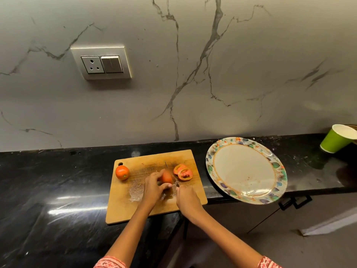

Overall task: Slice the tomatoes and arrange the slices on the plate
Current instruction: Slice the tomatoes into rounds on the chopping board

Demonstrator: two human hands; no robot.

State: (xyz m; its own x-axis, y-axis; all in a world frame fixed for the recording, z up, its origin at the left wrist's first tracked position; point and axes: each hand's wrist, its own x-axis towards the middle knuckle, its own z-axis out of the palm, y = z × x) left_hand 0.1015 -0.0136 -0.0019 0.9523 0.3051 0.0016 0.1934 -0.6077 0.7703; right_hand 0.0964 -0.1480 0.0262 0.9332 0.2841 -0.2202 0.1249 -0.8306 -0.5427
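A wooden cutting board [135, 209] lies on the black counter. My left hand [153, 187] grips a partly cut tomato [167, 177] in the board's middle. My right hand [186, 199] holds a knife [171, 172] whose blade runs along the tomato's right side, its handle hidden in my fist. Two cut slices [183, 172] lie overlapping just right of the blade. A whole tomato [122, 172] sits at the board's far left corner. The floral-rimmed white plate [278, 167] rests to the right of the board, holding no slices.
A green paper cup [335, 139] stands tilted at the far right by the wall. The plate's near rim overhangs the counter edge [222, 198], above a cabinet handle [295, 202]. A wall socket [102, 63] is on the marble backsplash. Juice wets the board.
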